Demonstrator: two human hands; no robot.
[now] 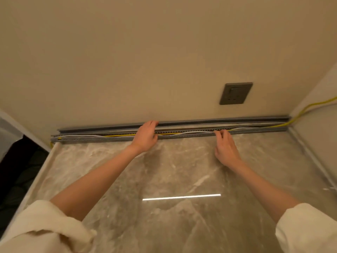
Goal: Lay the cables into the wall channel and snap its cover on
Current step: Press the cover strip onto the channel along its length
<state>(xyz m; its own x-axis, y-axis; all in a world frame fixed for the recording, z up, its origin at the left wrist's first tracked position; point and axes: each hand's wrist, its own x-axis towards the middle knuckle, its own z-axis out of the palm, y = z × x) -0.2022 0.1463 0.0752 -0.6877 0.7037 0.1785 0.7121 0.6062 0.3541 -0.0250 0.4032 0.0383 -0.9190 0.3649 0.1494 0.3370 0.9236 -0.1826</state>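
A cream wall [145, 61] meets a glossy marble-patterned counter [173, 179], with a bright strip of reflected light lying across the counter's near part. Along the foot of the wall runs the grey cable channel [255, 132], reaching from near the counter's left edge to the corner on the right, where a side wall [321, 99] closes it in. The channel is open, and a yellow cable [118, 135] and a white cable [82, 136] lie lengthwise inside it; the yellow one leaves at the right end and climbs along the side wall. A long grey strip, seemingly the channel cover [218, 121], lies just behind the channel against the wall, not snapped on. The left hand [145, 136] sits at the middle of the run, its fingers reaching over the channel to the strip and its thumb at the channel's front edge; whether it actually grips anything cannot be told. The right hand [226, 147] is a little to the right, fingers loosely bent with the tips touching the channel's front edge by the cables. Cream sleeves [45, 227] are pushed up both forearms. A dark wall socket [235, 93] sits above the channel's right part. At the far left a dark gap [16, 179] drops away beside the counter.
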